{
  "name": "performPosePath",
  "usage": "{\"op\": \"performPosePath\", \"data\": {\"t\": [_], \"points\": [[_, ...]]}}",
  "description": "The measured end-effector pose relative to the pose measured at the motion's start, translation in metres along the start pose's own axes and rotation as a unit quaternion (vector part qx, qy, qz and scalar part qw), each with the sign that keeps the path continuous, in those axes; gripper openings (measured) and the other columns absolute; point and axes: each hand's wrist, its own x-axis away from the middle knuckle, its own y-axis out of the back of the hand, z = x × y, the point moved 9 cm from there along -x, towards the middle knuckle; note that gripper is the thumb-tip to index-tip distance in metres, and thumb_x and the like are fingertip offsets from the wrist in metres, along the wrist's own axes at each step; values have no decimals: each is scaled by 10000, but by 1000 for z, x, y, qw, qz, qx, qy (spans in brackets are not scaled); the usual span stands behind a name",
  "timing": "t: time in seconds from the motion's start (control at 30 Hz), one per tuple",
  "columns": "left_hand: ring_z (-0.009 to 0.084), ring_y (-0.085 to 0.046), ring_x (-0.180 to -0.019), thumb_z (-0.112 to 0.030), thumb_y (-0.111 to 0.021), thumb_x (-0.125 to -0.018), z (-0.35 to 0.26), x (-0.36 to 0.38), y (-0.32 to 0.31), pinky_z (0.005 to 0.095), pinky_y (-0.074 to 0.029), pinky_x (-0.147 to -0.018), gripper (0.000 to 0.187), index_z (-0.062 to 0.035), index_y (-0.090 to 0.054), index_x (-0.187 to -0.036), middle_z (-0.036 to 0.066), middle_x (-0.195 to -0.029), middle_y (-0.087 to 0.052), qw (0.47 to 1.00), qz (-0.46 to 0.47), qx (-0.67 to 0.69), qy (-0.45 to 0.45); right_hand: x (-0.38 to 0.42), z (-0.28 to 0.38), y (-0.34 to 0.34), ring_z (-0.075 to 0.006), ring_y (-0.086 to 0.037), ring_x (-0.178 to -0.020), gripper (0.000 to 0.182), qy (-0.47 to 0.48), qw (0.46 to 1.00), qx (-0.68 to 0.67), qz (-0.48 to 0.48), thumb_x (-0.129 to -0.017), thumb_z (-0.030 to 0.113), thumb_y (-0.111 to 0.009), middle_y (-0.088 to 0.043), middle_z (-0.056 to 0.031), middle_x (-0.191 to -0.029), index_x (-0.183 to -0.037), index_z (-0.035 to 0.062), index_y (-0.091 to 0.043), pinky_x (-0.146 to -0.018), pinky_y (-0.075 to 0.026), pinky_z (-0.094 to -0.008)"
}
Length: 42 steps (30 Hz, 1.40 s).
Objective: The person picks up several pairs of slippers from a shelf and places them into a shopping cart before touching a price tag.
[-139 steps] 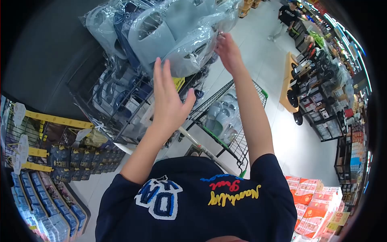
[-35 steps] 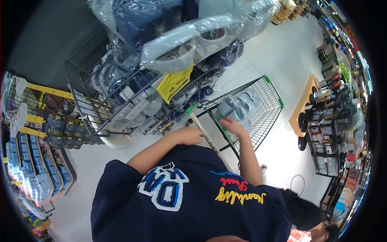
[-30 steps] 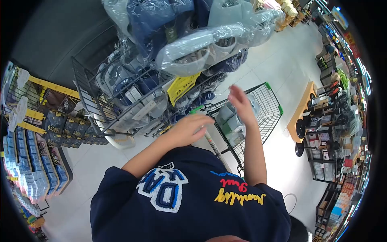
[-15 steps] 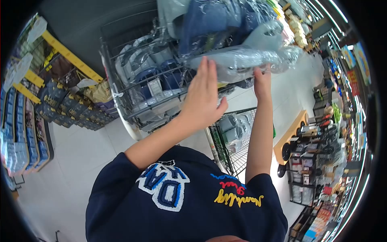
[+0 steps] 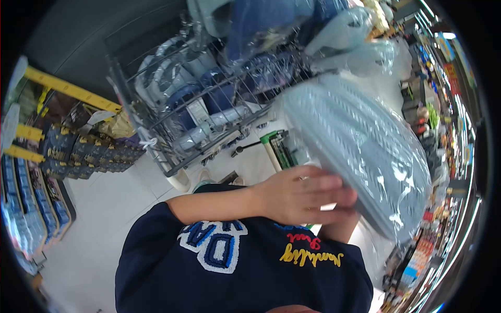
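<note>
A pair of grey-blue slippers (image 5: 360, 151) in a clear plastic bag is raised before me on the right, ridged soles turned toward my view. My left hand (image 5: 310, 197) reaches across my chest, fingers stretched out and slightly apart, fingertips at the bag's lower edge. Only the forearm (image 5: 342, 228) of my right arm shows; my right hand is hidden behind my left hand and the slippers. Behind the slippers stands a wire basket (image 5: 172, 166) of bagged grey and navy slippers (image 5: 182, 101). More bagged pale slippers (image 5: 344, 31) lie at its top right.
A green-handled shopping cart (image 5: 271, 136) stands below the wire basket, partly covered by the slippers. At left are shelves with yellow edge strips (image 5: 73, 88) and dark patterned packages (image 5: 78, 148). Store shelves with goods (image 5: 422, 235) line the right side.
The bagged slippers have come away from the top of the basket, down toward me and to the right, turning their soles into view. My left hand has moved down and right.
</note>
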Motion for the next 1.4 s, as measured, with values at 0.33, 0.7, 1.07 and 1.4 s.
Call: {"op": "performPosePath", "data": {"t": [0.33, 0.7, 1.07, 1.4], "points": [[489, -450, -1382, -62, -661, -690, 46, 30, -123, 504, -433, -1095, 578, -123, -718, -1263, 299, -1556, -385, 940, 211, 175, 205, 63, -4, 188, -262, -580, -1197, 879, -40, 981, 73, -177, -789, 212, -860, -562, -147, -1334, -1480, -6, -362, -1037, -477, -388], [444, -490, -1321, -345, -641, -898, 104, 329, -293, 509, -309, -1164, 477, -33, -667, -1258, 290, -1474, -438, 673, 618, -13, 406, 99, -209, 349, -284, -609, -1164, 870, -256, 887, 344, -172, -740, 300, -908, -615, -182, -1283, -1403, -43, -462, -1016, -477, -381], [275, -568, -1079, -460, -612, -933, 94, 337, -298, 417, -365, -1019, 416, -84, -723, -1074, 84, -1093, -666, 669, 668, -10, 327, 138, -317, 358, -394, -473, -1345, 1150, -246, 858, 369, -260, -696, 479, -923, -473, -337, -1423, -1429, -180, -330, -1146, -354, -440], [274, -588, -998, -404, -683, -867, 105, 329, -299, 411, -412, -985, 327, -95, -693, -972, 78, -975, -636, 741, 607, -21, 287, 177, -408, 363, -410, -475, -1324, 1129, -411, 807, 423, 18, -656, 441, -944, -447, -313, -1466, -1435, -154, -384, -1147, -354, -431]]}}
